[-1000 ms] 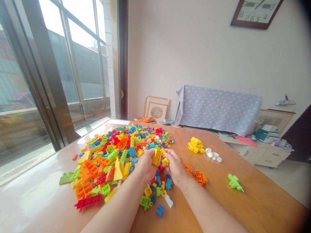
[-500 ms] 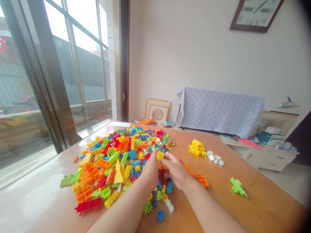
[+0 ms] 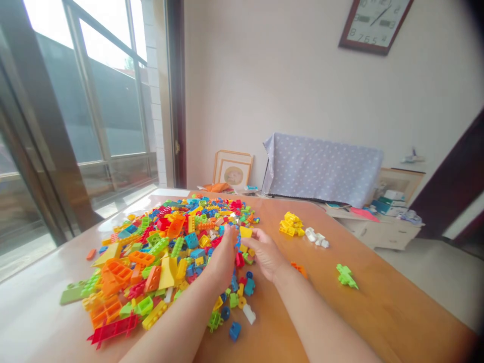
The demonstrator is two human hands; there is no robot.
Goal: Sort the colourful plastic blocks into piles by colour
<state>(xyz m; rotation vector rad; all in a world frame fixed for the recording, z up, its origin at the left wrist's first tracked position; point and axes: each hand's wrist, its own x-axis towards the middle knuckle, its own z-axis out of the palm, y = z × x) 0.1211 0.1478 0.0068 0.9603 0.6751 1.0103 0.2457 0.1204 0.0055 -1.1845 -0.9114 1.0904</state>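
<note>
At the centre of the frame, the right hand (image 3: 267,256) pinches a yellow block (image 3: 246,232) between thumb and fingers, while the left hand (image 3: 223,256) stands just beside it, its fingers hidden so that their grasp cannot be told. Both hands are over the right edge of a heap of mixed bricks (image 3: 159,247); a slackened pinch could drop the block there, among similar yellow pieces. Right of centre lie a yellow cluster (image 3: 291,225) and white pieces (image 3: 316,238), where a sweeping forearm might scatter them.
</note>
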